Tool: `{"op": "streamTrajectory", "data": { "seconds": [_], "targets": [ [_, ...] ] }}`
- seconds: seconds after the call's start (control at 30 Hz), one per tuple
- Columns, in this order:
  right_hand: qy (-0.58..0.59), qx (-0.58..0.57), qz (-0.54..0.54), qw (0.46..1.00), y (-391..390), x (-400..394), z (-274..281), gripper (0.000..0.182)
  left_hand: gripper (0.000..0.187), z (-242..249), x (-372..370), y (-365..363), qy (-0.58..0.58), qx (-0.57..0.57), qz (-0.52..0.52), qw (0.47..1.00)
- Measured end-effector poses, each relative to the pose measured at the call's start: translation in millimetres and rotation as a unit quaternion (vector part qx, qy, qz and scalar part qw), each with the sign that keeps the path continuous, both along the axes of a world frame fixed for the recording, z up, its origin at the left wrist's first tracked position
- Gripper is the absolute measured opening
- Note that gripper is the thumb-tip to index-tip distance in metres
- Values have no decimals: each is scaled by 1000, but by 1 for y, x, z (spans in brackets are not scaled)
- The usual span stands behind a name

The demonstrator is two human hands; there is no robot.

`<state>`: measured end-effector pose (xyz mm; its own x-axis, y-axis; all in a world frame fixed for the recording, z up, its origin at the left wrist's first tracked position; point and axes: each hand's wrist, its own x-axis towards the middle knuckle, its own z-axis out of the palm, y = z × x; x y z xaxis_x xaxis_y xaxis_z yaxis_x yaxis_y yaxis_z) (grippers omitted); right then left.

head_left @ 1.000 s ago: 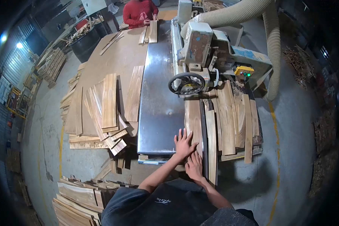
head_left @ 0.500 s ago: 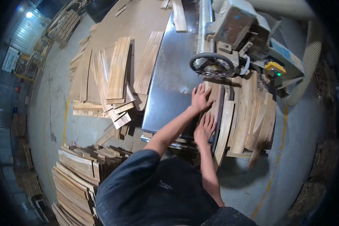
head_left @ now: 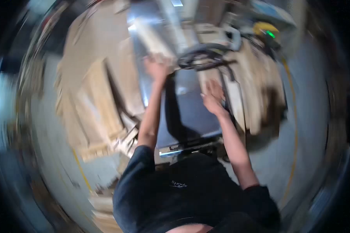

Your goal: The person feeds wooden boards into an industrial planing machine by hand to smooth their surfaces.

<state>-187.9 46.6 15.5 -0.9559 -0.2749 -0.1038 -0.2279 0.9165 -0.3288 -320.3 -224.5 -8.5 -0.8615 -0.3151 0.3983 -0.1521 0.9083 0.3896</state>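
Note:
My left hand (head_left: pixel 158 66) is at the near end of a pale board (head_left: pixel 151 38) on the metal machine table (head_left: pixel 190 116); its fingers are smeared by motion, so its grip is unclear. To the right, my right hand (head_left: pixel 214 95) lies with fingers stretched out on a narrow board (head_left: pixel 204 79) by the table's right side, just below the black handwheel (head_left: pixel 206 56). I see nothing gripped in it. The whole view is blurred.
Loose boards (head_left: pixel 101 101) lie on a large brown surface at the left. More boards (head_left: pixel 252 89) are stacked along the right side of the machine. A yellow control box (head_left: pixel 265 29) with a green light is at the upper right. Stacked wood (head_left: pixel 105 211) stands at the lower left.
My left hand has moved left and forward, from the narrow board to the pale board. My right hand has moved forward along the narrow board. The view has shifted and blurred.

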Motion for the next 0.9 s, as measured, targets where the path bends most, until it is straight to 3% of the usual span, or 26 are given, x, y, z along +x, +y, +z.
{"op": "streamTrajectory", "data": {
  "seconds": [0.03, 0.07, 0.1, 0.13, 0.17, 0.2, 0.23, 0.27, 0.33, 0.4, 0.43, 0.5, 0.57, 0.63, 0.67, 0.73, 0.77, 0.83, 0.9],
  "targets": [
    [93, -5, -45, 995, -6, 0, -24, 65, 83, -17, -16, -12, -42, -40, -48, 997],
    [241, -42, -3, 970, 1, -8, -42, 60, 73, -46, -13, -13, -12, -224, -35, 974],
    [76, -140, -90, 983, -5, -13, -4, 60, 66, -32, 2, 5, -2, -304, -12, 953],
    [89, -186, -100, 973, -3, -20, -12, 67, 68, -26, 0, 6, -83, -71, -44, 993],
    [213, -156, -83, 961, -3, -22, -40, 63, 73, -7, 21, 27, -102, -96, -33, 990],
    [104, -172, -130, 971, -4, -11, 3, 52, 79, -5, 37, 33, -130, -115, -64, 983],
    [140, -179, -145, 963, -12, 3, 3, 44, 87, -11, 58, 49, -131, -154, -26, 979],
    [-25, -314, -127, 941, -15, 10, 9, 47, 90, -19, 84, 54, -137, -135, -54, 980],
    [-1, -437, -60, 897, -29, 61, 14, 42, 94, -23, 139, 60, -142, -107, -94, 980],
    [-4, -391, 28, 920, -24, 106, 8, 45, 99, -34, 216, 75, -118, -96, -155, 976],
    [15, -299, 78, 951, -11, 144, 19, 48, 103, -42, 253, 78, -97, -101, -200, 970],
    [21, -253, 136, 958, 16, 196, 18, 51, 103, -43, 324, 96, -133, -60, -264, 953],
    [70, -300, 92, 947, 25, 240, -35, 52, 106, -34, 377, 119, -108, 51, -392, 912],
    [-47, -300, 72, 950, 72, 277, 35, 53, 112, -2, 412, 155, -186, 153, -445, 863],
    [-14, -372, 35, 927, 78, 290, 21, 54, 116, -13, 419, 164, -195, 107, -442, 869],
    [-60, -373, -35, 925, 98, 305, 67, 57, 111, -32, 428, 180, -160, 72, -415, 892],
    [-43, -391, -21, 919, 93, 310, 9, 55, 106, -35, 425, 191, -138, 69, -400, 904],
    [29, -231, 0, 972, 99, 334, -4, 54, 106, 3, 422, 205, -166, 54, -372, 912],
    [30, -254, -4, 967, 106, 334, 8, 54, 112, -21, 404, 211, -154, -16, -339, 928]
  ]
}}
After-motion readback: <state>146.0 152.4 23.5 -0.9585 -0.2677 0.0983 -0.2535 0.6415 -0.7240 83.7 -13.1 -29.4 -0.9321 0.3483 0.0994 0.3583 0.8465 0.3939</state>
